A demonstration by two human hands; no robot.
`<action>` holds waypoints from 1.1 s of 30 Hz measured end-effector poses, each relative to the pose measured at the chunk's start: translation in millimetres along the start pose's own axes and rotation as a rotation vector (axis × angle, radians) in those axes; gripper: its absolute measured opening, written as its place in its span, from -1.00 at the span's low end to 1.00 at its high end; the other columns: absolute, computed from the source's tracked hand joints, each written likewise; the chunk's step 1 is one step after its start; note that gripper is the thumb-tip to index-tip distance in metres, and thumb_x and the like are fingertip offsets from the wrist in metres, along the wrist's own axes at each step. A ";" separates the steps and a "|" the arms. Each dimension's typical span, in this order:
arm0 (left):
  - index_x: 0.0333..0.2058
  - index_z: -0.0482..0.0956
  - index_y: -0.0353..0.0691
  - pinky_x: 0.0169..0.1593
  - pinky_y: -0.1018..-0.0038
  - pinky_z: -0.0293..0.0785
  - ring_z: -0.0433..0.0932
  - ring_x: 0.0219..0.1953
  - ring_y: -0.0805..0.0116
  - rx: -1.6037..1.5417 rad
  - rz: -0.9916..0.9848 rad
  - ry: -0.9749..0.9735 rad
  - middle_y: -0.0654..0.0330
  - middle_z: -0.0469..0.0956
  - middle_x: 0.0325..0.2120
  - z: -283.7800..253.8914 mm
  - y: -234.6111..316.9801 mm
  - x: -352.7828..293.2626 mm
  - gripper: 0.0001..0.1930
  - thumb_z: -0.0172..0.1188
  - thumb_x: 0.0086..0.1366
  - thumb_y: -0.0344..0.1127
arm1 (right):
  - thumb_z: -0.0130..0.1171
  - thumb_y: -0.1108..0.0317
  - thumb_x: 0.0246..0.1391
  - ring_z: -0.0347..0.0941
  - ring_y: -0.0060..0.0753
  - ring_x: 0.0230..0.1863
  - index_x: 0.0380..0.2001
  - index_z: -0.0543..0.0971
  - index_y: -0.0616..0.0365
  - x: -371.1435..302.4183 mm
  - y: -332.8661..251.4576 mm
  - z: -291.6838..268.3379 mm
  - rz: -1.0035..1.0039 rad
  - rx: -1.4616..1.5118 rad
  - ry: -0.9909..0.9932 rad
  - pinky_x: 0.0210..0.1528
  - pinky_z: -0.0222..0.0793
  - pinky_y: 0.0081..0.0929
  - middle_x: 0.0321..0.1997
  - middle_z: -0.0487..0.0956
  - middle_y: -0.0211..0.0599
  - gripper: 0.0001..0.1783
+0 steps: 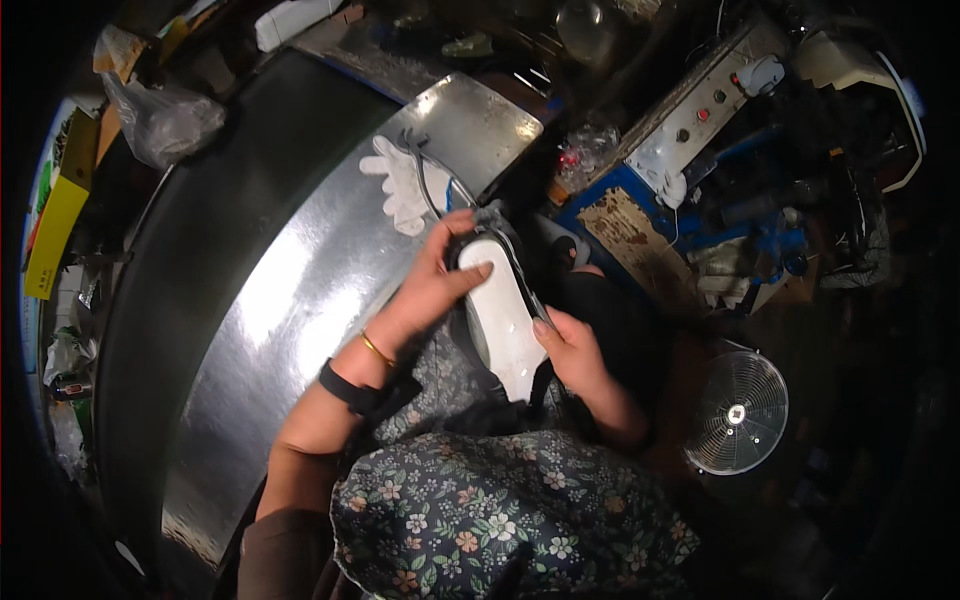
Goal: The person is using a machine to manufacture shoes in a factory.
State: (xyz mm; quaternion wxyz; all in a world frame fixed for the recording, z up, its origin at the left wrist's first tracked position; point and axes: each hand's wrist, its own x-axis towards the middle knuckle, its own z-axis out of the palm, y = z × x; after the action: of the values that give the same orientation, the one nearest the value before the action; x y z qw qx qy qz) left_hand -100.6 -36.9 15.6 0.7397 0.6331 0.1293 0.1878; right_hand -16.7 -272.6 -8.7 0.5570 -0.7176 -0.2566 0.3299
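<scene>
Smooth metal tabletop (300, 290) sweeps from lower left to upper centre of the frame, with strong glare on its surface. At centre, well above the floral cloth (470, 515), is a shoe part (503, 320), held tilted: white, sole-shaped face toward the camera, broad at the top, narrower below, dark material along its edges. Left hand (432, 280): grip closed on the upper end, thumb flat on the white face. Right hand (575, 352): grip closed on the right edge, thumb uppermost. Both hands obscure parts of the edge. White glove (404, 190) lies on the tabletop just beyond the left hand. Upper right: panel with buttons (690, 110). Lower right: round fan (737, 440). Left rim: yellow box (65, 220).
</scene>
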 end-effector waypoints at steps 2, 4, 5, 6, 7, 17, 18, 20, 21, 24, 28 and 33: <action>0.20 0.30 -0.16 0.28 0.45 0.18 0.31 0.18 0.36 -0.210 -0.173 -0.069 0.20 0.39 0.09 -6.5 5.9 -4.1 -0.41 0.32 0.22 -0.36 | 0.09 0.38 0.28 0.46 -0.73 -0.22 -0.03 0.55 0.35 6.5 -8.4 -7.1 0.021 0.041 -0.111 -0.15 0.40 -0.63 -0.34 0.63 -0.28 -0.71; 0.20 0.30 -0.16 0.24 0.46 0.22 0.34 0.14 0.38 -0.195 -0.286 -0.075 0.21 0.42 0.06 -11.0 6.0 -13.9 -0.42 0.30 0.24 -0.34 | 0.06 0.25 0.33 0.47 -0.66 -0.18 -0.03 0.56 0.35 15.1 -15.2 -3.3 0.186 0.266 -0.228 -0.10 0.40 -0.62 -0.24 0.62 -0.34 -0.64; 0.20 0.30 -0.15 0.21 0.48 0.25 0.38 0.09 0.40 -0.181 -0.414 -0.020 0.22 0.44 0.02 -11.8 2.9 -18.7 -0.44 0.29 0.27 -0.33 | 0.00 -0.01 0.34 0.48 -0.59 -0.12 -0.04 0.57 0.35 23.8 -15.2 2.7 0.519 0.549 -0.075 -0.04 0.41 -0.56 -0.17 0.60 -0.36 -0.46; 0.20 0.30 -0.15 0.21 0.48 0.25 0.38 0.09 0.40 -0.209 -0.341 -0.052 0.22 0.44 0.02 -11.8 -1.4 -24.9 -0.44 0.29 0.27 -0.33 | -0.10 -0.24 0.31 0.51 -0.48 -0.10 -0.05 0.57 0.35 31.3 -13.2 13.3 0.658 0.600 0.108 -0.03 0.42 -0.49 -0.17 0.62 -0.29 -0.26; 0.18 0.31 -0.18 0.16 0.50 0.29 0.40 0.04 0.42 -0.162 -0.315 -0.013 0.23 0.47 -0.03 -12.4 -6.9 -27.4 -0.45 0.30 0.26 -0.33 | -0.12 -0.28 0.29 0.51 -0.45 -0.08 -0.01 0.54 0.35 34.8 -10.8 19.4 0.687 0.470 -0.003 -0.02 0.42 -0.48 -0.16 0.62 -0.27 -0.22; 0.14 0.30 -0.33 0.05 0.49 0.40 0.45 -0.06 0.40 0.024 -0.287 0.046 0.17 0.50 -0.11 -5.6 -25.8 -6.4 -0.46 0.29 0.28 -0.29 | 0.07 0.27 0.18 0.53 -0.16 -0.64 -0.61 0.45 0.07 64.5 -21.3 31.8 -0.646 -1.142 0.090 -0.56 0.47 -0.26 -0.70 0.52 -0.27 -0.72; 0.14 0.30 -0.35 0.05 0.49 0.40 0.45 -0.06 0.40 -0.032 -0.296 0.015 0.15 0.50 -0.10 -4.6 -24.6 -5.4 -0.46 0.29 0.28 -0.30 | 0.02 0.20 0.25 0.60 -0.10 -0.47 -0.49 0.54 0.18 65.2 -25.9 28.2 -0.448 -1.103 -0.016 -0.39 0.53 -0.35 -0.57 0.60 -0.10 -0.68; 0.15 0.28 -0.35 0.05 0.49 0.40 0.46 -0.05 0.40 0.044 -0.309 -0.014 0.14 0.50 -0.09 -4.0 -23.4 -5.4 -0.46 0.28 0.28 -0.31 | -0.15 0.03 0.37 0.62 0.00 -0.22 -0.25 0.60 0.34 68.3 -32.2 11.2 0.145 -0.400 -0.237 -0.11 0.52 -0.40 -0.37 0.64 0.15 -0.46; 0.16 0.27 -0.34 0.06 0.49 0.40 0.45 -0.05 0.40 0.025 -0.295 -0.013 0.14 0.49 -0.08 -3.4 -23.4 -8.4 -0.45 0.28 0.28 -0.32 | -0.38 -0.13 0.40 0.53 0.12 0.01 -0.02 0.53 0.44 55.5 -32.3 6.7 0.572 0.176 -0.245 0.13 0.39 -0.34 -0.13 0.58 0.33 -0.24; 0.18 0.25 -0.34 0.06 0.50 0.39 0.45 -0.05 0.41 -0.040 -0.327 0.033 0.15 0.48 -0.07 -2.9 -27.2 -15.4 -0.44 0.27 0.30 -0.32 | -0.29 -0.07 0.40 0.51 0.09 0.07 0.09 0.46 0.38 18.9 -20.5 6.1 0.416 -0.536 -0.159 0.15 0.38 -0.20 0.04 0.50 0.32 -0.33; 0.21 0.25 -0.31 0.09 0.53 0.36 0.44 -0.03 0.43 0.015 -0.268 -0.059 0.17 0.50 -0.06 -8.6 -23.4 -7.9 -0.45 0.24 0.31 -0.36 | -0.18 0.06 0.40 0.42 0.01 0.20 0.22 0.35 0.29 2.1 -1.3 18.3 0.205 -0.642 -0.215 0.26 0.26 -0.26 0.17 0.45 0.19 -0.44; 0.25 0.27 -0.30 0.25 0.43 0.28 0.44 0.12 0.28 -0.767 -0.402 0.085 0.08 0.49 0.08 -13.5 -6.3 3.4 -0.44 0.10 0.39 -0.11 | -0.20 0.02 0.42 0.17 -0.28 0.36 0.34 0.15 0.33 45.8 -5.3 29.3 0.116 0.220 -0.276 0.38 0.05 -0.40 0.35 0.28 -0.10 -0.34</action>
State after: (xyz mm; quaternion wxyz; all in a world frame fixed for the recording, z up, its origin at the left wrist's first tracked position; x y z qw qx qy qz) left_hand -102.6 -24.2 7.4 0.9372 0.2664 0.2013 0.1005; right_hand -9.1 -219.1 -16.9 0.5716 -0.6139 -0.2511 0.4830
